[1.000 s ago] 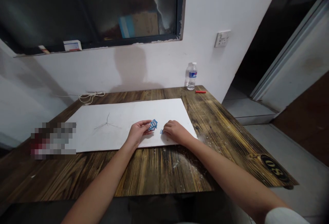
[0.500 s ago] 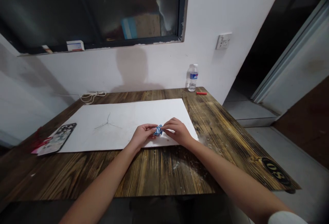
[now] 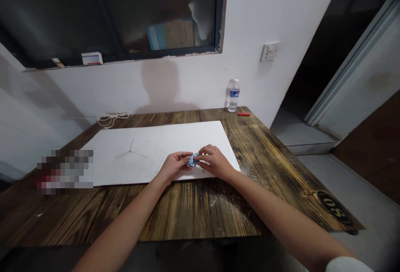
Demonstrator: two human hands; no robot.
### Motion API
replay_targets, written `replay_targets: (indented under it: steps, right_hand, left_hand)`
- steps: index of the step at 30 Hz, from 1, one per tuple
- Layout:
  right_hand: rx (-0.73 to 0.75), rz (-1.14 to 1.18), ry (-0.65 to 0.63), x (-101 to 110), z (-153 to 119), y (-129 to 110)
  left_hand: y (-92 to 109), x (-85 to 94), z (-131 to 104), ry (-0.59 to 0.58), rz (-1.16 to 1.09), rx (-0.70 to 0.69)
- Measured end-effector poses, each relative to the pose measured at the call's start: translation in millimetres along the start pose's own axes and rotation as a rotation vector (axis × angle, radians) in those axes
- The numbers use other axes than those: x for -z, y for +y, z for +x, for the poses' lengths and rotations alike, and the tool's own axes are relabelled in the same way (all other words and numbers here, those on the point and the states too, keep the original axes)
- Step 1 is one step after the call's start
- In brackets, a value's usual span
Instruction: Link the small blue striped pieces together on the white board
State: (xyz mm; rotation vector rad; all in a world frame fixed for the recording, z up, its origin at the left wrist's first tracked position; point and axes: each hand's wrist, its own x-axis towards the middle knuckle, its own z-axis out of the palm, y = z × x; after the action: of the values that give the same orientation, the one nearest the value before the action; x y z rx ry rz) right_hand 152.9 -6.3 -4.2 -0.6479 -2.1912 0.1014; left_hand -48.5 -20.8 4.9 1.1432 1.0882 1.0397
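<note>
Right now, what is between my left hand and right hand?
In the head view, blue-and-white cards are between them: the left hand holds them, and the right hand is at their other side. The white board lies underneath.

Right fingers point(image 3: 205, 158) — apart a second ago — now touch the blue cards point(image 3: 191, 160).

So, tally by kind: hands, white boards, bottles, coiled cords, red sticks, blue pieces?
Hands: 2, left hand and right hand
White board: 1
Plastic bottle: 1
Coiled cord: 1
Red stick: 1
Blue pieces: bunched, count unclear
Total: 6, without the blue pieces
</note>
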Motion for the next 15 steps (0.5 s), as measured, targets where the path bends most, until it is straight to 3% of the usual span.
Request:
replay_targets:
  steps: [6, 12, 15]
  right_hand:
    - [-0.116, 0.251, 0.06, -1.4, 2.0, 0.3]
    - [-0.426, 0.551, 0.024, -4.4, 2.7, -0.5]
    - [-0.508, 0.635, -0.027, -5.7, 2.5, -1.3]
  left_hand:
    - [-3.0, 1.4, 0.2, -0.054, 0.092, -0.07]
    - [2.3, 0.9, -2.9, -0.088, 0.125, -0.108]
    - [3.9, -0.3, -3.9, -0.079, 0.161, -0.12]
